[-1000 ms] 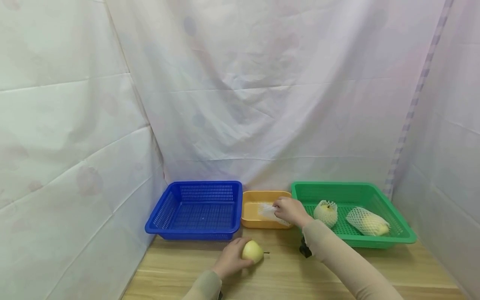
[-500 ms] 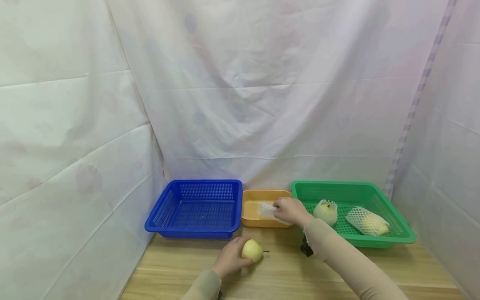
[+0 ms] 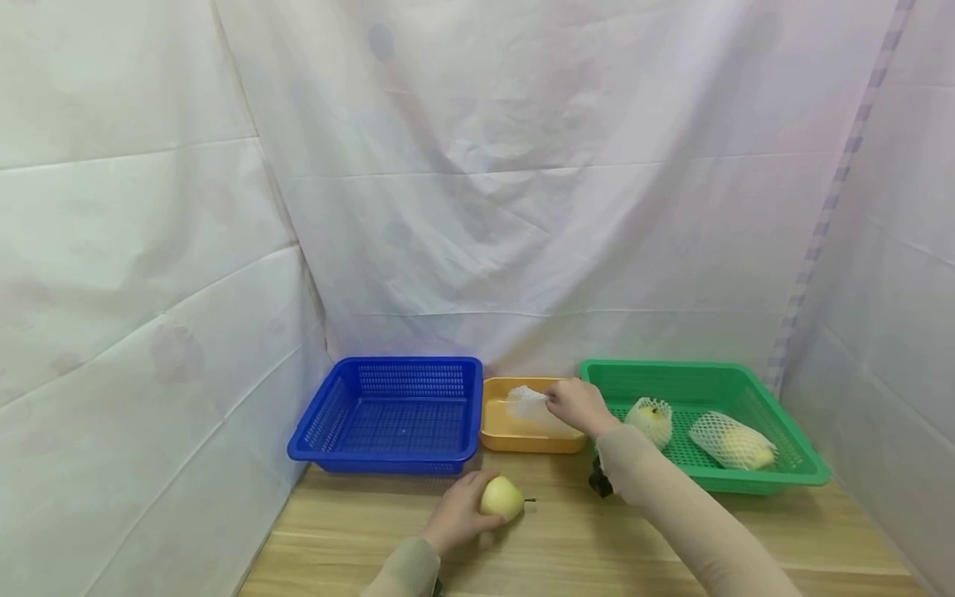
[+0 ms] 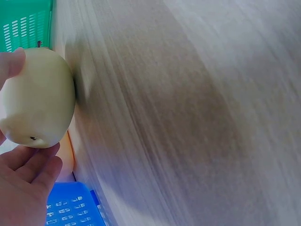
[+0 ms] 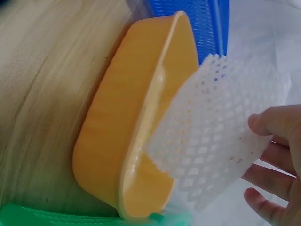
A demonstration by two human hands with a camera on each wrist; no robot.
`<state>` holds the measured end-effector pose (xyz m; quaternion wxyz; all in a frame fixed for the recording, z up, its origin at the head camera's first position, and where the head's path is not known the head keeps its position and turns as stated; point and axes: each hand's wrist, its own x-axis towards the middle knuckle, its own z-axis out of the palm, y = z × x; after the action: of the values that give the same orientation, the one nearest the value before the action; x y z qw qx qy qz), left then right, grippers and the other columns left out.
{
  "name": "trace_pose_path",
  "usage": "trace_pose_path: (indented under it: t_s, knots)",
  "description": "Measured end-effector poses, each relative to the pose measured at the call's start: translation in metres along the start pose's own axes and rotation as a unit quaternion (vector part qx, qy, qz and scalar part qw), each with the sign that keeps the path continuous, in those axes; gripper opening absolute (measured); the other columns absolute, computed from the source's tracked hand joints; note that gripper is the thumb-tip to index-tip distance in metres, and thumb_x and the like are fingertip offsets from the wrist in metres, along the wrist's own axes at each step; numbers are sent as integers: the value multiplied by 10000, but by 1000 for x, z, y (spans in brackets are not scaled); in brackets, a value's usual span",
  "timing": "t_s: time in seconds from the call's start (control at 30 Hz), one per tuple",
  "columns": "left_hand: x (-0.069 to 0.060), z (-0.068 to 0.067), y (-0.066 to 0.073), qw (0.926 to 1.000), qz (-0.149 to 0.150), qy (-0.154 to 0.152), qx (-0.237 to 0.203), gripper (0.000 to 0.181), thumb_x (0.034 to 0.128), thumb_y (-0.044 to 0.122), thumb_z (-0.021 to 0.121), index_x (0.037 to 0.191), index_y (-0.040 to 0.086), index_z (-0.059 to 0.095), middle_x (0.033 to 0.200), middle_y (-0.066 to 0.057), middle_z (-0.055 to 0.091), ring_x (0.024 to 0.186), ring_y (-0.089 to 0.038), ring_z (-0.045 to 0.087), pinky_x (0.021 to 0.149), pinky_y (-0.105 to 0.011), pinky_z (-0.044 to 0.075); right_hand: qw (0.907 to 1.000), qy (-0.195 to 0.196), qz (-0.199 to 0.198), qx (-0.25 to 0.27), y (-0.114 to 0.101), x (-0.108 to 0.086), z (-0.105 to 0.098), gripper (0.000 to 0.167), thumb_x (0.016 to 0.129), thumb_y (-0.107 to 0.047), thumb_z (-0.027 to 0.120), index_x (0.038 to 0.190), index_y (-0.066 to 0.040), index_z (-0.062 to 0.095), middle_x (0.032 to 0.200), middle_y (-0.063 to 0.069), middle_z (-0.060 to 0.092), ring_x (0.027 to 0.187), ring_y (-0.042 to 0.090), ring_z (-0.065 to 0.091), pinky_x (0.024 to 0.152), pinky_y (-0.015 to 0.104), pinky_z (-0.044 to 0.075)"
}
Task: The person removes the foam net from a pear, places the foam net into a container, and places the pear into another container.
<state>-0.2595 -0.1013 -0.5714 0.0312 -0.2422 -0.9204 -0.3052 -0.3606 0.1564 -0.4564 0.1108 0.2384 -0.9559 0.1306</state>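
Observation:
On the wooden table, in front of the blue basket, my left hand [image 3: 460, 512] grips a pale yellow pear [image 3: 502, 499] between thumb and fingers. The pear lies on its side, its stem pointing right. The left wrist view shows the pear [image 4: 40, 96] from its bottom end, fingertips at its side. My right hand [image 3: 580, 405] pinches a white foam fruit net [image 3: 526, 400] over the yellow tray [image 3: 507, 444]. In the right wrist view the foam net [image 5: 211, 122] hangs flat and unfilled from thumb and fingers, above the tray's rim.
A blue basket [image 3: 403, 464] stands left of the tray. A green basket [image 3: 806, 473] on the right holds two net-wrapped pears, one upright [image 3: 647, 424] and one lying down [image 3: 734, 444]. White cloth [image 3: 477, 207] hangs behind and at both sides.
My right hand has risen slightly, lifting the foam net off the bottom of the yellow tray. The left hand and its pear have stayed in place.

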Motion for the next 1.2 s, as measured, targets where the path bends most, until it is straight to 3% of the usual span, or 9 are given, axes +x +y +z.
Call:
trace_pose_path:
  t_s: [0.17,0.37,0.47,0.53,0.6,0.8,1.07,1.2]
  knots:
    - [0,0,-1,10000,-6,-2,9,742,743,402,800,1354,78,530,1283,-87,575,1094,-274,588,881,-473,487,9987,370,21,-349,-1,4,7,405,929,-89,606,563,-167,452,483,-59,346,459,85,297,462,247,260]
    - [2,0,-1,10000,33,21,75,742,737,407,800,1348,80,536,1278,-80,579,1096,-266,588,888,-462,486,9942,739,34,-778,1,7,21,220,914,-117,654,695,-138,655,460,-72,379,420,84,342,447,254,294]
    - [2,0,0,9999,28,24,97,736,736,406,800,1343,83,540,1273,-75,582,1095,-261,589,890,-457,485,9916,824,114,-987,4,9,29,322,937,-144,630,615,-132,620,423,-63,342,395,91,322,428,256,273]
    - [2,0,0,10000,23,23,81,731,735,399,802,1340,82,542,1270,-74,584,1094,-262,590,890,-458,485,9899,821,166,-1144,5,9,34,413,955,-141,598,551,-153,515,415,-50,324,391,98,304,420,259,250]
    - [2,0,1,10000,5,19,74,724,737,397,802,1339,90,544,1270,-69,585,1094,-258,590,891,-457,485,9885,796,222,-1262,6,9,38,455,965,-135,579,529,-160,450,414,-42,317,389,102,297,414,262,244]
    - [-1,1,2,10000,11,44,75,718,744,398,802,1337,86,545,1267,-74,588,1082,-258,595,877,-462,492,9888,459,407,-1364,9,7,44,395,948,-73,571,572,-155,480,449,-26,373,425,121,339,436,292,308]
    - [-1,0,2,9999,-86,48,77,727,744,402,799,1346,90,538,1275,-71,584,1082,-255,594,870,-463,493,9942,-31,697,-819,9,3,50,350,897,-6,542,579,-148,507,509,-28,447,469,138,383,442,303,346]
    - [0,0,1,9998,-164,5,58,728,747,414,792,1353,103,535,1281,-57,581,1088,-242,591,878,-456,490,9945,-380,857,-476,7,2,53,352,862,-16,589,556,-158,486,495,-38,413,464,124,342,435,287,313]
